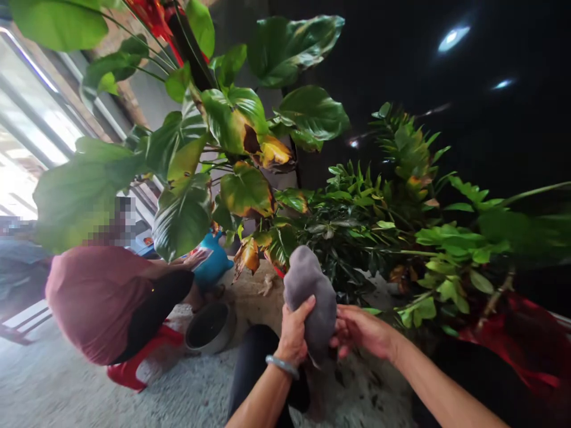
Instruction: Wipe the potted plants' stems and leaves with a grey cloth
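Bright barred window [40, 119] at ten o'clock, co-worker [98, 297] on a red stool [138, 356] at eight, bucket [223, 336] at seven on rough grey floor [191, 389], big plant [232, 119] at eleven. Left hand [294, 330] grips a grey plush thing [312, 285] at five; right hand's [363, 333] fingers curl by its edge, can't tell if pinching. Shiny dark wall [401, 65] at two.

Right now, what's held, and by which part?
Grey plush piece: left hand grips its lower left side; right hand at its right edge, grip unclear.
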A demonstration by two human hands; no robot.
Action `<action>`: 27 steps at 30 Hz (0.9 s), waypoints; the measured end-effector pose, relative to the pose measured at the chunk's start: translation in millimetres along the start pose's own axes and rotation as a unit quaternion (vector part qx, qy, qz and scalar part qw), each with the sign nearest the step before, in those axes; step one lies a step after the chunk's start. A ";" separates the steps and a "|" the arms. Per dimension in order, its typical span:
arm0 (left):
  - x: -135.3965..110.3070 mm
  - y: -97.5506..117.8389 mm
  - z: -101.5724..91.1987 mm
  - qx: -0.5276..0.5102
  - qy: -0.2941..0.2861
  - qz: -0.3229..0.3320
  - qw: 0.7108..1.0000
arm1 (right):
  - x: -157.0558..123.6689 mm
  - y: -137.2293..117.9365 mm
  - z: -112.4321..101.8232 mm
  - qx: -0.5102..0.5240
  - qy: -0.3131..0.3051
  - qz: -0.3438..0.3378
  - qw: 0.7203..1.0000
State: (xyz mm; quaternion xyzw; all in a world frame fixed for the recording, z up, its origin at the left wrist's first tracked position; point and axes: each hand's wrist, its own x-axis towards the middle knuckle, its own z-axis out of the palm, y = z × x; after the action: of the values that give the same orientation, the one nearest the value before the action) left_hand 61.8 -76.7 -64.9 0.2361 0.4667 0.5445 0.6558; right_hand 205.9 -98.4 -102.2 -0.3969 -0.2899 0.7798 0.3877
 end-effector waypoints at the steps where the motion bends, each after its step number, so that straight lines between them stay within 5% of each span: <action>1: -7.1 -5.1 -6.7 -0.001 0.005 -0.020 1.000 | 1.8 5.8 2.8 0.010 -0.004 0.001 1.000; 9: -16.5 -2.9 -16.8 -0.015 -0.020 -0.059 0.998 | 8.8 20.7 15.2 0.097 -0.005 0.079 0.992; 13: -14.6 -9.2 -19.4 -0.026 -0.024 -0.082 0.996 | 10.9 26.0 26.0 0.139 0.087 0.004 0.987; 19: -6.0 -18.0 -26.0 -0.031 0.073 -0.070 0.994 | 13.4 17.8 26.5 0.136 0.193 -0.147 0.961; 24: -6.9 -12.2 -29.5 -0.034 -0.007 -0.151 0.988 | 7.8 6.1 35.3 0.060 0.201 -0.124 0.970; 27: -8.1 -4.2 -31.8 -0.009 -0.034 -0.128 0.991 | -0.1 -2.1 36.7 -0.105 0.177 -0.209 0.956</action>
State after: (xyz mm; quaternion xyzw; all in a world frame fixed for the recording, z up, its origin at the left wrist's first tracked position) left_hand 36.5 -91.8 -79.8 0.1872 0.4658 0.4521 0.7373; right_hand 175.7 -102.7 -81.6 -0.4975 -0.3730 0.5640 0.5434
